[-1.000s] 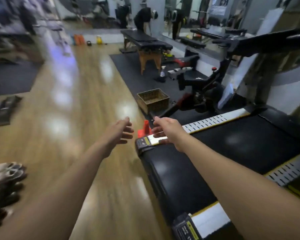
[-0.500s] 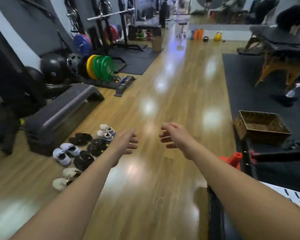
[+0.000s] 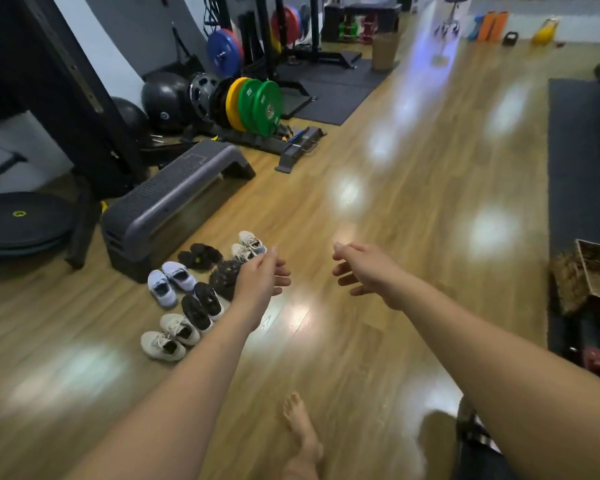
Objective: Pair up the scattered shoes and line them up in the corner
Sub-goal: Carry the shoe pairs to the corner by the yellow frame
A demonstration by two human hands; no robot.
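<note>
Several shoes stand in pairs on the wooden floor beside a grey step platform [image 3: 174, 199]: a beige pair [image 3: 168, 336], a black pair with white soles [image 3: 201, 306], a light blue pair [image 3: 172, 282], black sandals [image 3: 201, 255], a white pair [image 3: 248, 244] and a dark shoe [image 3: 226, 277]. My left hand [image 3: 262, 278] hovers over the shoes' right side, fingers loosely curled, holding nothing. My right hand [image 3: 364, 271] is stretched out over bare floor, fingers relaxed and empty.
Weight plates [image 3: 253, 105] on a rack and black balls [image 3: 165, 98] sit behind the platform. A wicker basket [image 3: 589, 278] stands on a dark mat [image 3: 582, 161] at the right. My bare foot [image 3: 300, 434] is on the floor below.
The view has swung left from the treadmill to the shoes, which now sit nearer the centre. Both hands stay stretched out and empty.
</note>
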